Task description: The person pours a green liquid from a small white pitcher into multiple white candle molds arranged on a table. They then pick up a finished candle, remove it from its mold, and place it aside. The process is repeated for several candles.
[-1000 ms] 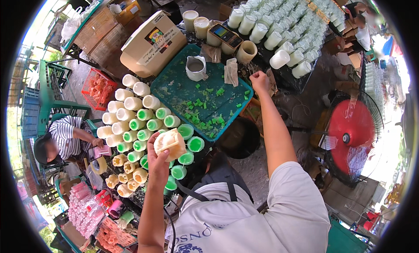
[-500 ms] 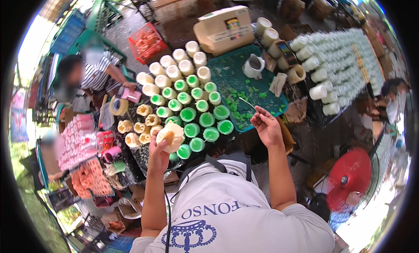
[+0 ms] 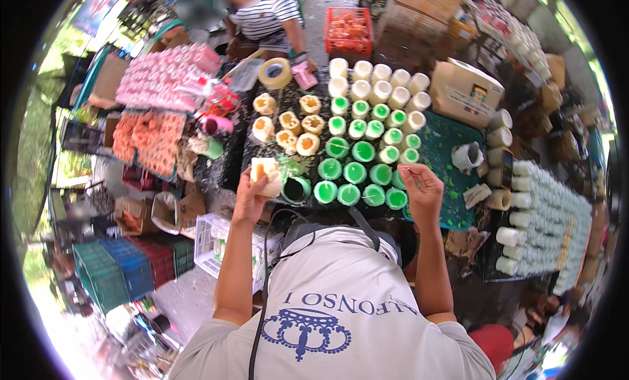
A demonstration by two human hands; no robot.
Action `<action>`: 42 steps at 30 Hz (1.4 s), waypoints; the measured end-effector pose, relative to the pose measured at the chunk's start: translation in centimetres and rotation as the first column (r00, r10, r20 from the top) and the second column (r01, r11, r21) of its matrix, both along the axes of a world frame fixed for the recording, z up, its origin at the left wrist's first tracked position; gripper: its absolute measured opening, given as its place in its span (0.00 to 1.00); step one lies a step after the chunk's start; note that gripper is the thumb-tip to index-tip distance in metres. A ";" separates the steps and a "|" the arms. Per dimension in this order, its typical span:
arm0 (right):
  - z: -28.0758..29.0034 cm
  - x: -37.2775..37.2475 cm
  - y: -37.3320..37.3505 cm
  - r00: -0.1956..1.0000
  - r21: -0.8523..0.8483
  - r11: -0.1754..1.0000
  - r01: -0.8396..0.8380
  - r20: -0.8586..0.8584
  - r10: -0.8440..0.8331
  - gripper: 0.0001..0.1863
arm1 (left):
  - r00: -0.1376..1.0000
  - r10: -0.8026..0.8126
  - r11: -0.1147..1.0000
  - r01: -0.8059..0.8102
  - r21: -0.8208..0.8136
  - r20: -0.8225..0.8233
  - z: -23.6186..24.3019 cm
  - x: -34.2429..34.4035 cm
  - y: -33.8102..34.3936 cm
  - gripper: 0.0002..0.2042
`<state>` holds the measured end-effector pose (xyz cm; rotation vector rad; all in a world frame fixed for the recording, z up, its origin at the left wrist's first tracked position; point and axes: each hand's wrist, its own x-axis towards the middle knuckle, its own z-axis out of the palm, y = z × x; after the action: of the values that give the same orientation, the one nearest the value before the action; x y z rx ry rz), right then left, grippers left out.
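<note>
In my left hand (image 3: 249,195) is a cream, chunky wax-like piece (image 3: 267,177) with an orange-tan patch, held between thumb and fingers above the table's near edge. My right hand (image 3: 422,187) is raised over the right end of the green-filled cups (image 3: 354,173), its thumb and fingertips pinched together. Whatever is in that pinch is too small to make out. Just beyond my left hand, several cream pieces with orange hollows (image 3: 308,144) stand on the black table. Near it is also a dark green, hollow-looking cup (image 3: 296,190).
White cylinders (image 3: 381,92) stand in rows behind the green ones. To the right lie a green tray (image 3: 452,196) with a white pitcher (image 3: 467,156) and many white cylinders (image 3: 550,213). A tape roll (image 3: 275,73) is far left. Across the table sits a person in stripes (image 3: 265,13).
My view has turned left, so the table sits further right in it. My left hand still holds the cream piece. The thin white strand seen at my right fingertips no longer shows clearly.
</note>
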<state>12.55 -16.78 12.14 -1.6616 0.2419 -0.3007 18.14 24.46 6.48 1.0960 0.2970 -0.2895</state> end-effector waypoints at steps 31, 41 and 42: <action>4.0 12.7 16.8 0.796 0.318 0.780 -0.539 -0.112 0.595 0.12 | 0.978 -0.145 0.979 0.120 0.166 0.148 7.1 2.3 -4.6 0.34; 9.0 11.4 13.6 0.856 0.298 0.812 -0.502 0.040 0.515 0.07 | 0.930 -0.109 0.977 0.035 0.212 0.350 9.2 1.4 -5.2 0.39; 9.2 11.2 13.5 0.855 0.217 0.829 -0.515 0.070 0.513 0.06 | 0.908 -0.116 0.978 0.034 0.205 0.402 8.9 1.3 -4.9 0.44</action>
<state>23.76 -3.26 21.30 -1.4302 -0.1805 0.1291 19.47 19.53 15.34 1.3328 -0.0991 -0.0911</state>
